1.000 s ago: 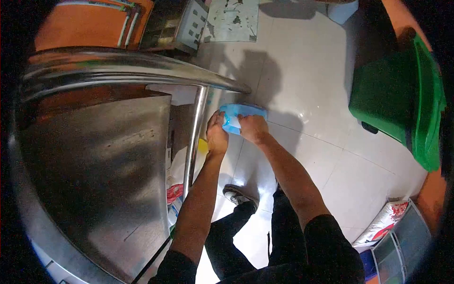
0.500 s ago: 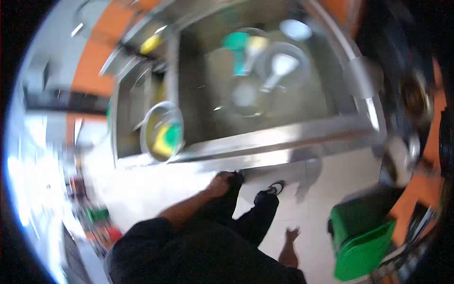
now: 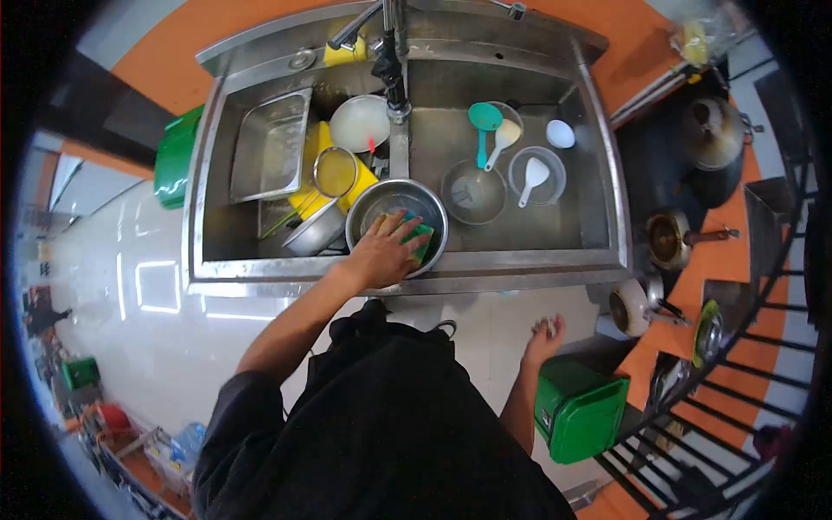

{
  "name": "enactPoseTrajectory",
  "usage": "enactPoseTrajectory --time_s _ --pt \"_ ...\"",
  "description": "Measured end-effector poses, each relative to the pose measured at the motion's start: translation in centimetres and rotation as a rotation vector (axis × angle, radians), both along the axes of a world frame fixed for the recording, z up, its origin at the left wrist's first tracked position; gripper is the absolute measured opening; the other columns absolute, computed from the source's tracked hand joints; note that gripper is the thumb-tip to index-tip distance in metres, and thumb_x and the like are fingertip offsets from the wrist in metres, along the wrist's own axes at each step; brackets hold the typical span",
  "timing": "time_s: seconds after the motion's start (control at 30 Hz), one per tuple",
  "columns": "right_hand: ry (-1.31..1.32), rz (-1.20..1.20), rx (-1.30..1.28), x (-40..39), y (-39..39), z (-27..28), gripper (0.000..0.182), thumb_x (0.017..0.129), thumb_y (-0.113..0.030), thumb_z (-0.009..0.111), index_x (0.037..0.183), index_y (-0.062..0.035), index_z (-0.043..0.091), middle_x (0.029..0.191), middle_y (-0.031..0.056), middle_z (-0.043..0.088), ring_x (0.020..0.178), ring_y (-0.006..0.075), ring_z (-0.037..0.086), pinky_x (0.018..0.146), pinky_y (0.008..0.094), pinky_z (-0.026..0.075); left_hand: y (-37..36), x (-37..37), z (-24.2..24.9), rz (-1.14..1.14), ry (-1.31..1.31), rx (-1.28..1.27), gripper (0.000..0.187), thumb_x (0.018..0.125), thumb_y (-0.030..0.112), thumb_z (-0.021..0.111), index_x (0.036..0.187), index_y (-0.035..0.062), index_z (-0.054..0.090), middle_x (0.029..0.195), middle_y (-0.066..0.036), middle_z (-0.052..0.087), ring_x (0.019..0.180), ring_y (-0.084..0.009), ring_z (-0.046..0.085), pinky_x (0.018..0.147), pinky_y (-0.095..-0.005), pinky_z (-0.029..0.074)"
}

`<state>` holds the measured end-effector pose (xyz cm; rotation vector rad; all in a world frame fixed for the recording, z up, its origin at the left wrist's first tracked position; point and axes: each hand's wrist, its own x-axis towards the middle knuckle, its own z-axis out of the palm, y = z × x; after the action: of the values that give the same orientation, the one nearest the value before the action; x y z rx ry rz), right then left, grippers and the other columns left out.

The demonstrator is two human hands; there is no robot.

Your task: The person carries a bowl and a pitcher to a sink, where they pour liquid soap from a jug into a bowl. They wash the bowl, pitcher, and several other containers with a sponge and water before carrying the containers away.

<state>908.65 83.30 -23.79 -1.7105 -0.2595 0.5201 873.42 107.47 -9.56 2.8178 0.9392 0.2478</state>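
Note:
My left hand (image 3: 381,258) reaches into a round steel bowl (image 3: 441,204) on the divider at the sink's front edge. Its fingers are over a green-and-yellow sponge (image 3: 422,246), gripping it against the inside of the bowl; part of the sponge is hidden under them. Away from the sink, my right hand (image 3: 544,338) hangs low on the right, its fingers loosely bent and apart with nothing visible in them. Left of the bowl are a wire strainer (image 3: 335,172) and a tilted metal pot (image 3: 317,230).
The left basin holds a steel tray (image 3: 270,143) and a white bowl (image 3: 360,124). In the right basin are a teal ladle (image 3: 484,130), white scoops and clear bowls (image 3: 474,192). A faucet (image 3: 392,74) rises between them. Pans (image 3: 669,238) and a green bin (image 3: 589,412) stand on the right.
My view has swung leftward and steadied. My left hand has moved from beside my leg up into the bowl and onto the sponge. My right hand still hangs at my side.

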Motion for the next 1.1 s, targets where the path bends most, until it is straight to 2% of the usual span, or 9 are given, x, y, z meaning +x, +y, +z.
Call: enactPoseTrajectory --time_s 0.23,0.3,0.47,0.67,0.73,0.77,0.87,1.03,1.1 --pt "-0.166 0.19 0.287 -12.6 11.1 9.3 0.026 0.095 -0.005 0.061 0.12 -0.0019 0.057 0.103 0.0035 0.058 0.083 0.0099 0.058 0.071 0.0252 0.052 4.6 -1.1 -4.0 -0.155 0.333 -0.175 0.049 0.097 0.039 0.049 0.133 0.0055 0.05 0.144 -0.026 0.041 0.13 -0.046 0.042 0.099 -0.0544 0.044" --pt "-0.191 0.17 0.284 -15.0 11.5 8.8 0.024 0.095 -0.005 0.06 0.118 -0.0011 0.058 0.101 0.0037 0.06 0.08 0.01 0.058 0.068 0.0249 0.051 5.6 -0.8 -8.1 -0.115 0.152 -0.007 0.048 0.097 0.038 0.049 0.13 0.0031 0.052 0.122 -0.028 0.06 0.11 -0.0423 0.061 0.083 -0.0515 0.053" --pt "-0.288 0.188 0.188 -15.2 12.2 9.0 0.02 0.096 -0.006 0.06 0.115 -0.0003 0.059 0.097 0.0023 0.06 0.077 0.0087 0.057 0.066 0.0232 0.049 6.2 -0.1 -2.8 -0.036 0.237 -0.249 0.037 0.096 0.027 0.045 0.119 0.0017 0.059 0.08 -0.015 0.071 0.077 -0.0319 0.071 0.069 -0.046 0.057" --pt "-0.43 0.256 0.146 -11.7 17.3 10.7 0.018 0.091 0.002 0.06 0.108 -0.0004 0.063 0.092 0.006 0.061 0.077 0.0122 0.06 0.067 0.0253 0.051 5.8 -1.2 -1.9 -0.117 0.124 -0.302 0.049 0.097 0.036 0.046 0.131 0.0013 0.053 0.121 -0.025 0.061 0.104 -0.0347 0.066 0.075 -0.0468 0.056" --pt "-0.469 0.343 0.11 -9.9 20.2 9.3 0.019 0.088 0.003 0.061 0.106 -0.0015 0.064 0.093 0.0078 0.062 0.077 0.0152 0.061 0.067 0.0267 0.051 5.2 -1.1 -0.7 -0.227 0.157 0.075 0.051 0.094 0.03 0.052 0.137 0.004 0.048 0.141 -0.028 0.043 0.129 -0.0398 0.049 0.092 -0.0511 0.051" --pt "-0.508 0.439 0.065 -9.2 21.6 8.5 0.021 0.085 0.003 0.062 0.105 -0.0026 0.064 0.094 0.0097 0.062 0.078 0.0181 0.062 0.067 0.0281 0.051 4.6 -0.8 -1.2 -0.148 0.18 -0.056 0.052 0.092 0.028 0.055 0.139 0.0062 0.048 0.146 -0.028 0.037 0.139 -0.0431 0.034 0.102 -0.0552 0.043" --pt "-0.54 0.675 -0.115 -7.5 26.3 6.5 0.019 0.083 -0.006 0.067 0.101 -0.0033 0.065 0.096 0.0139 0.064 0.084 0.0275 0.065 0.07 0.036 0.052 4.2 -0.8 -4.8 -0.05 0.265 -0.278 0.056 0.09 0.03 0.058 0.138 0.0048 0.048 0.147 -0.027 0.037 0.135 -0.043 0.039 0.1 -0.0512 0.046" --pt "-0.621 0.843 -0.419 -6.0 32.5 1.5 0.03 0.082 -0.021 0.07 0.106 -0.0049 0.064 0.107 0.0183 0.062 0.095 0.0364 0.063 0.08 0.0447 0.052 5.7 1.5 -4.1 0.018 0.462 -0.454 0.045 0.085 0.03 0.064 0.123 0.0062 0.057 0.091 -0.016 0.071 0.09 -0.0338 0.068 0.087 -0.0471 0.052" --pt "-0.617 0.877 -0.51 -6.0 34.9 0.1 0.034 0.082 -0.024 0.071 0.109 -0.0057 0.064 0.113 0.0189 0.061 0.097 0.0382 0.063 0.083 0.0458 0.051 4.9 1.8 -5.0 0.088 0.429 -0.427 0.046 0.084 0.033 0.065 0.121 0.0063 0.059 0.09 -0.016 0.071 0.091 -0.0336 0.068 0.088 -0.0473 0.051"
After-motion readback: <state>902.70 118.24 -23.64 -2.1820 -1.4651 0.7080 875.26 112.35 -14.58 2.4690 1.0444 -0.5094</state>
